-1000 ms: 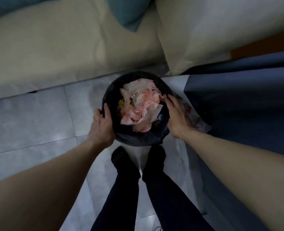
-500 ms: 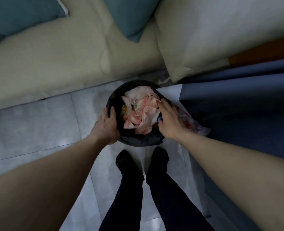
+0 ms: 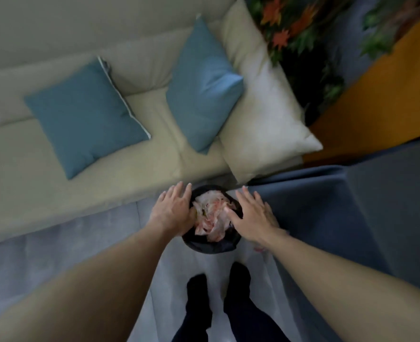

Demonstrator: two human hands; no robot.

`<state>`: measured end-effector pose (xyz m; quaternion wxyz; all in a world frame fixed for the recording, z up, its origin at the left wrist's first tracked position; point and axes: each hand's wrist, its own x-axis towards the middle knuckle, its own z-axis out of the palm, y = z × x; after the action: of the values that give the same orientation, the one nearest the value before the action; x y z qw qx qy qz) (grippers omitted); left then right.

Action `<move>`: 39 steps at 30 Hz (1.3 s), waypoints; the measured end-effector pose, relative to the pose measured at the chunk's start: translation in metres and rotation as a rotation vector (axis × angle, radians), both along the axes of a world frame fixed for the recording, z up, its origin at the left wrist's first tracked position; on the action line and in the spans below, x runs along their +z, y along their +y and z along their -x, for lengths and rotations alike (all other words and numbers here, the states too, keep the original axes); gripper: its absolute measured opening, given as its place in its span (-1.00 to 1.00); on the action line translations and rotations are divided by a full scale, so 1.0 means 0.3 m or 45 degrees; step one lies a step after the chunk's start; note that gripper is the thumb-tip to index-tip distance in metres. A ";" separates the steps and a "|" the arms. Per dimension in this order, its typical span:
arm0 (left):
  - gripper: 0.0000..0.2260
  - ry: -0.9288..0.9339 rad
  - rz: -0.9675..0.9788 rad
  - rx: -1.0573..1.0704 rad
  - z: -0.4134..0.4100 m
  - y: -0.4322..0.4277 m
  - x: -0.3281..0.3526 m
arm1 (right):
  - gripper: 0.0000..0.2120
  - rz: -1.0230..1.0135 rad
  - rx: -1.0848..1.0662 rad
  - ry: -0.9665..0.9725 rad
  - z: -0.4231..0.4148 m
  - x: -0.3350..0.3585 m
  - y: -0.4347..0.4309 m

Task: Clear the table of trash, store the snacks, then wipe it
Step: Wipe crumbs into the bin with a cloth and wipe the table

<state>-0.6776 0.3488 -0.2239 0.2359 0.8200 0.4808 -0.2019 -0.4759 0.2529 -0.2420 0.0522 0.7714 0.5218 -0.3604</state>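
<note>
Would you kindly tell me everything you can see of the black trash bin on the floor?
The trash bin is round and black, seemingly lined with a dark bag. It stands upright on the grey floor between the beige sofa and a blue cloth, ahead of the person's feet. Crumpled white-and-pink trash fills it. The left hand and right hand spread open over its sides; contact is unclear.
</note>
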 end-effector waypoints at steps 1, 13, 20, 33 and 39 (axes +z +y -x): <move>-0.38 -0.011 -0.021 -0.008 -0.007 0.002 0.050 | -0.29 -0.021 -0.005 -0.017 -0.005 0.052 -0.006; -0.39 -0.194 -0.289 -0.249 -0.188 -0.028 0.636 | -0.24 -0.274 -0.205 -0.179 -0.154 0.648 -0.177; -0.39 -0.314 -0.306 -0.508 -0.393 -0.165 0.843 | -0.22 -0.333 -0.457 -0.287 -0.256 0.847 -0.409; -0.36 -0.356 -0.229 -0.986 -0.919 -0.570 0.963 | -0.17 -0.330 -0.967 -0.358 -0.502 0.950 -0.975; -0.37 -0.332 -0.139 -1.128 -1.110 -0.790 0.925 | -0.23 -0.278 -1.125 -0.330 -0.635 0.902 -1.209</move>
<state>-0.3446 0.1117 0.0537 0.1419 0.9761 0.0606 -0.1528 -0.2853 -0.1098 0.0287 -0.1228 0.9592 0.1676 -0.1917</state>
